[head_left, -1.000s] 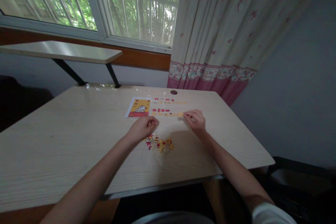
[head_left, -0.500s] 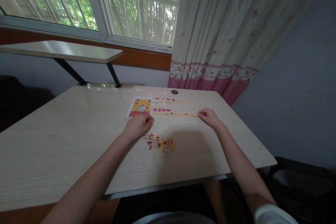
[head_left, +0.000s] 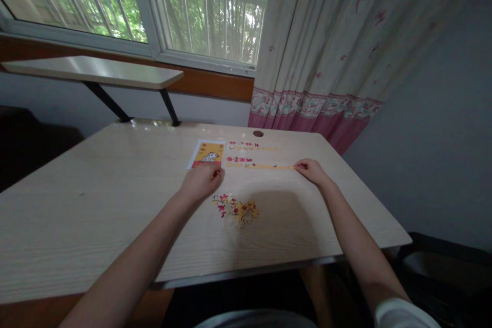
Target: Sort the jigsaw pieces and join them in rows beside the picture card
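R hand (head_left: 310,170) pinching yellow pc (head_left: 291,167), R end of near row (head_left: 265,166); L hand (head_left: 202,182) curled by card (head_left: 209,150) (can't tell if empty).

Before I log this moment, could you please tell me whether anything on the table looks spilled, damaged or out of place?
Nothing clearly stands out: the puzzle pile is jumbled, but the rows look orderly.

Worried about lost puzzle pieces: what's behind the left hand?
Behind the bare left hand: a yellow-and-red rectangular paper picture and pale wood-grain table, partly visible. The picture's covered lower part, and anything else there, cannot be seen.
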Available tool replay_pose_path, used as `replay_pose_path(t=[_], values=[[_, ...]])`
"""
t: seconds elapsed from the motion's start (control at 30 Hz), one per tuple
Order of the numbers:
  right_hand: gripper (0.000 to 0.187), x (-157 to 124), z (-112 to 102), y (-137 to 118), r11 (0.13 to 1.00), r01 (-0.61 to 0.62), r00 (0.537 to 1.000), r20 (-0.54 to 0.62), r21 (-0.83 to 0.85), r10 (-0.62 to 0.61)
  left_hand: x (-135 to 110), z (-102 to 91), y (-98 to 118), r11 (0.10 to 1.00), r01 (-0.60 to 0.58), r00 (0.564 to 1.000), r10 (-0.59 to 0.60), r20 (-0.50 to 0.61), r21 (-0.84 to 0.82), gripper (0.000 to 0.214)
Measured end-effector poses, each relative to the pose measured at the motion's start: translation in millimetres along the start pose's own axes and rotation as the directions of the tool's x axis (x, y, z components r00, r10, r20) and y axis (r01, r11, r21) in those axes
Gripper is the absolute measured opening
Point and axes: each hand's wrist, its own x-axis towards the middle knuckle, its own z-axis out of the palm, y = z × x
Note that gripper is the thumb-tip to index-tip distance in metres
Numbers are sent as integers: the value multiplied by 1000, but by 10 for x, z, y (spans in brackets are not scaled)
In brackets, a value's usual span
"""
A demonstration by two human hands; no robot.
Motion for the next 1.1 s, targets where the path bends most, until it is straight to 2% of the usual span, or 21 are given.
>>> replay_pose_path(t=[0.23,0.4,0.63,0.83,0.97,1.03,1.1], values=[[20,-6,-24,7,1000,2,1000,20,2,-2,1,12,11,999,-31,1000,31,-1,29,26],[21,-15,-33,-19,1000,-13,1000,22,-5,13,-6,22,25,995,-55,998,52,38,82,25],[23,-12,4,-54,1000,-18,1000,-5,-13,18,-5,52,14,998,-56,998,56,38,13,22],[21,19,43,-113,999,21,994,-109,-48,-26,21,69,-32,995,-83,996,85,28,-56,22],[25,177,132,-307,995,85,985,-146,-61,-93,230,115,-157,988,-135,990,138,33,-74,29],[28,308,219,-468,987,128,987,-83,-101,-136,417,124,-204,989,-144,989,146,36,-43,35],[31,454,328,-655,974,163,987,18,-159,-162,632,130,-217,983,-185,977,182,110,13,40]])
